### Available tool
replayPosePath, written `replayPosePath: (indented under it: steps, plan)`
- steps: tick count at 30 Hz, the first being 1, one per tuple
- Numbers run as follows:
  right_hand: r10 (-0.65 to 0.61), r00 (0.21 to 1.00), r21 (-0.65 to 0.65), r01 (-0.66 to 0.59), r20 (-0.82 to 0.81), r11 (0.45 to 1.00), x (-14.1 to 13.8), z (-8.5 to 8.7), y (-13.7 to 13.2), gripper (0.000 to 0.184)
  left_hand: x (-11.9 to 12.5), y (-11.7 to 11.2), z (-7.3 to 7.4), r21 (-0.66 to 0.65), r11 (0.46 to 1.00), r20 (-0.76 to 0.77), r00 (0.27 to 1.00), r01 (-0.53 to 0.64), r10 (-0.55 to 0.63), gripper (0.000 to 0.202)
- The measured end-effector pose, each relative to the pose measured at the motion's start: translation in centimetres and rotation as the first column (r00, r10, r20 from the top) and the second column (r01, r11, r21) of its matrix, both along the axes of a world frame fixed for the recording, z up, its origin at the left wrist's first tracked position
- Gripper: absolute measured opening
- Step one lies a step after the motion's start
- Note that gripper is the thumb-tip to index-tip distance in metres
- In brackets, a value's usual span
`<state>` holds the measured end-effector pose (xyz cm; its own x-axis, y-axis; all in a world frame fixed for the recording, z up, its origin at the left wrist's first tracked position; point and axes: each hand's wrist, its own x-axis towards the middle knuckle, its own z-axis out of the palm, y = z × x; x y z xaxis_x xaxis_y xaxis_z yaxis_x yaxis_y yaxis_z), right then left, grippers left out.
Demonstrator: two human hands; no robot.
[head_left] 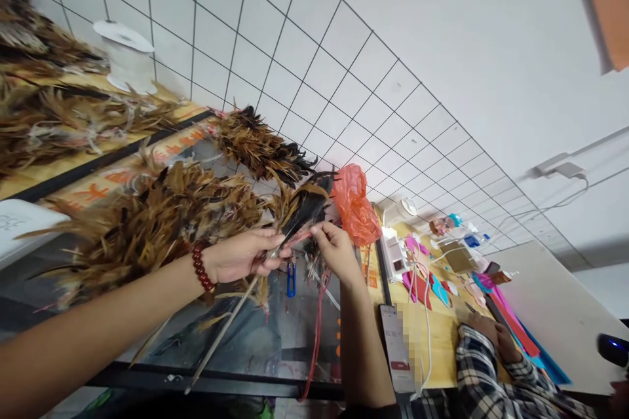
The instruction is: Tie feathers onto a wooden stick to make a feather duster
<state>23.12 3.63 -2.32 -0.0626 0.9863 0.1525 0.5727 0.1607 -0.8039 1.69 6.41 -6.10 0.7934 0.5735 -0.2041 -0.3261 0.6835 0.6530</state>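
My left hand [250, 256], with a red bead bracelet at the wrist, is closed around a thin pale stick [221, 334] that slants down to the table's front edge. Brown and black feathers [307, 206] stand at the stick's upper end, just above my fingers. My right hand [337, 250] pinches a reddish string [301, 234] close to the feather bases; its fingertips are partly hidden. Long red strands [318, 330] hang below my right hand over the front edge. Blue thread snips [291, 280] lie on the table between my hands.
A large heap of brown feathers [167, 209] lies left, with a darker feather bundle [265, 147] behind. An orange plastic bag [356, 203] sits by the wire grid [275, 39]. A phone [396, 347] lies right, near another person's plaid sleeves [479, 366]. A white spool [128, 59] stands far left.
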Motion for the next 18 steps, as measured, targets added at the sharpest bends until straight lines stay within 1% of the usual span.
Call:
replayPosePath:
  steps: [1,2,4,5,6,8,10,12,14,15,18]
  plan:
    - [0.0,1.0,-0.039,-0.001,-0.009,0.999,0.6,0.0,-0.1,0.033,-0.2,0.1,0.0,-0.011,1.0,0.011,1.0,-0.016,0.016,0.023]
    - [0.033,0.999,-0.11,-0.035,-0.019,0.993,1.2,0.0,-0.3,0.034,-0.4,0.3,0.0,-0.013,1.0,0.014,0.999,-0.029,0.029,0.024]
    - [0.142,0.988,-0.257,-0.152,-0.058,0.954,1.9,-0.1,-0.9,0.034,-0.6,0.5,0.0,0.004,0.999,-0.01,0.999,-0.041,0.041,0.026]
    - [0.19,0.977,-0.302,-0.211,-0.097,0.93,1.9,-0.1,-1.1,0.034,-0.6,0.5,-0.1,0.018,0.999,-0.033,0.998,-0.045,0.046,0.025]
    - [0.224,0.963,-0.317,-0.262,-0.152,0.912,1.6,-0.2,-1.3,0.035,-0.4,0.5,0.0,0.033,0.998,-0.056,0.997,-0.048,0.05,0.025]
    - [0.232,0.928,-0.281,-0.315,-0.291,0.906,0.2,-0.5,-1.3,0.04,0.1,0.4,0.0,0.07,0.996,-0.09,0.994,-0.056,0.063,0.024]
    - [0.206,0.885,-0.281,-0.341,-0.417,0.897,-1.3,-1.0,-1.1,0.041,0.7,0.2,0.2,0.109,0.992,-0.108,0.992,-0.058,0.07,0.024]
    - [0.142,0.856,-0.345,-0.345,-0.497,0.873,-2.4,-1.5,-0.8,0.042,1.0,0.0,0.4,0.131,0.989,-0.121,0.989,-0.063,0.079,0.026]
    - [0.055,0.833,-0.406,-0.325,-0.55,0.854,-2.7,-1.8,-0.7,0.044,1.1,0.0,0.5,0.133,0.988,-0.129,0.987,-0.082,0.099,0.028]
    - [0.006,0.818,-0.417,-0.299,-0.575,0.859,-2.5,-1.8,-0.6,0.045,1.2,0.0,0.6,0.129,0.987,-0.131,0.985,-0.097,0.114,0.028]
    - [-0.138,0.764,-0.386,-0.154,-0.63,0.909,-2.0,-2.1,0.0,0.05,1.7,0.0,0.5,0.115,0.982,-0.16,0.972,-0.153,0.17,0.027]
